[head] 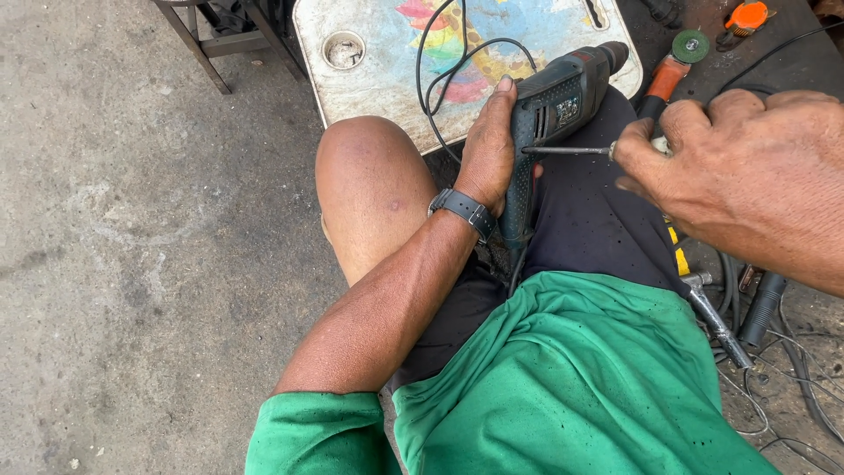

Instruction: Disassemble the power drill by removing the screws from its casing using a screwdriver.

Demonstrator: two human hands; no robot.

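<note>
Drill steadied on the lap, centre frame.
Left hand (490, 149) grips the drill (549, 119), bracing it; right hand (738, 167) pinches a screwdriver (567, 150) against its side.

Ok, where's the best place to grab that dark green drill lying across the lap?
Probably by the drill handle, the narrow part running down towards the lap, coming in from the person's left side. The left hand already wraps it there, thumb up along the back. The right hand works a screwdriver into the body's right side, so that side is taken.
</note>
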